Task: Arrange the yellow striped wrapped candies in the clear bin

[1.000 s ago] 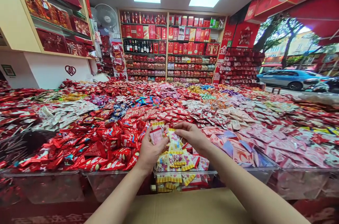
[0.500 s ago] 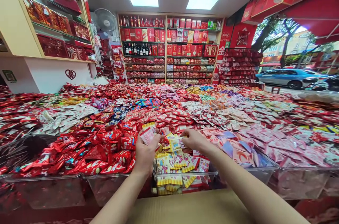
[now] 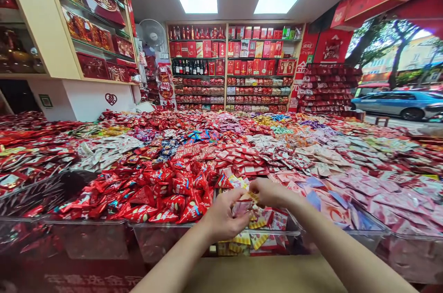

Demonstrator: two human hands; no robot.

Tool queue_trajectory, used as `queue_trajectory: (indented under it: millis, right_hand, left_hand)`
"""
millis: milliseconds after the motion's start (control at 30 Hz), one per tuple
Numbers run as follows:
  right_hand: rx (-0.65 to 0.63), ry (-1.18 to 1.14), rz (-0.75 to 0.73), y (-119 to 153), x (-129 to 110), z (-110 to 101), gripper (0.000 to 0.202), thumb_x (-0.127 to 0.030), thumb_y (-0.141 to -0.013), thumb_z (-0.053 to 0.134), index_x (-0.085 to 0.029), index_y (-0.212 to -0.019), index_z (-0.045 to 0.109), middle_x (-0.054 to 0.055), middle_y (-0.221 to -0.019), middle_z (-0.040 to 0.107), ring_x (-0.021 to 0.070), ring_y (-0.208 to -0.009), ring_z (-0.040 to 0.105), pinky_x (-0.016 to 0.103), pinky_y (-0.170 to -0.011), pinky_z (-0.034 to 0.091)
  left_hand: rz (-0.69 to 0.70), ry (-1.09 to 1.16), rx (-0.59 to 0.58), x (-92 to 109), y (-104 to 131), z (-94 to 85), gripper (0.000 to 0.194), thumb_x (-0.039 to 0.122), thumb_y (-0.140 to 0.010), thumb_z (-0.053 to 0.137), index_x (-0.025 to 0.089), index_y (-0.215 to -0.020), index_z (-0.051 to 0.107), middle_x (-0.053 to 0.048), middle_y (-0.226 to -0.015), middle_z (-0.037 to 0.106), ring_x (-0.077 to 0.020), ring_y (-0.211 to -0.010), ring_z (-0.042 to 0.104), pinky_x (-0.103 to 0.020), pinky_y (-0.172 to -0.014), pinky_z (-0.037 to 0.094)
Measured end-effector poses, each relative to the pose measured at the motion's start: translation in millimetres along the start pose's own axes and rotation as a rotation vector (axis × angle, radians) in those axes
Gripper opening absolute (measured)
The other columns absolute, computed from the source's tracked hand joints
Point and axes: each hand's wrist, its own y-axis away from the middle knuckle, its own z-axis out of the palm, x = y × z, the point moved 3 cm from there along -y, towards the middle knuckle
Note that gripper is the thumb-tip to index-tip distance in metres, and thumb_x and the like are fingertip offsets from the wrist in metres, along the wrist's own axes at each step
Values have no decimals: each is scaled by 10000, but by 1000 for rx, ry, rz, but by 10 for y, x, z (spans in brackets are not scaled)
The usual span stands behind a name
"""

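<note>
Two bare hands pinch small wrapped sweets together over a clear plastic bin on a sweet-covered shop surface.

The small yellow-and-pink crinkle-edged sweet packets [image 3: 246, 201] are flat, glossy sachets with zigzag ends; a few are bunched between the two hands. The left hand [image 3: 223, 219] has its grip clamped on the packets from below, and the right hand [image 3: 272, 193] has its fingertips pressed together on the top of the same bunch, so the packets lie right between both grips, just above the clear plastic bin [image 3: 277, 233]. That bin holds more yellow and pink packets. The bin to its left [image 3: 86, 237] is heaped with shiny red foil sweets [image 3: 155, 191], and pale pink-and-lilac sachets [image 3: 346, 196] fill the bin on the right.
</note>
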Motion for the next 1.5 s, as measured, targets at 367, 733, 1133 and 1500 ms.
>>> queue_trajectory:
  millis: [367,733,1133,1500]
  right_hand:
    - [126,-109,-228,-686,-399,229,827,-206,-513,719,-103,-1246,350,165,-1126,546,254,-960,536,304,-725,420]
    - [254,-59,-199,-538,-366,40,334,-178,-594,597,-156,-905,479,38,-817,575,151,-679,513,241,-559,375]
    - [321,-143,-249,-876,-1534,-47,716,-337,-607,678,-91,-1205,370,176,-1097,555,251,-940,549,345,-760,430]
    - [273,-690,-259,159,-334,-241,351,-497,-725,522,-159,-805,568,16,-702,569,113,-603,505,238,-548,415]
  left_hand:
    - [22,-391,-201,-90,-12,86,199,218,-685,469,224,-875,530,11,-797,603,-154,-684,532,-231,-570,361]
    - [-11,-348,-208,-126,16,68,177,278,-689,452,207,-827,539,-9,-771,597,-161,-670,534,-236,-530,351]
    - [-121,-185,-178,-221,66,69,114,252,-652,483,214,-595,392,62,-535,394,-91,-502,390,-210,-434,258]
    - [-249,326,135,-197,-66,-77,472,159,-638,539,197,-1057,325,24,-716,556,-126,-603,550,-258,-574,428]
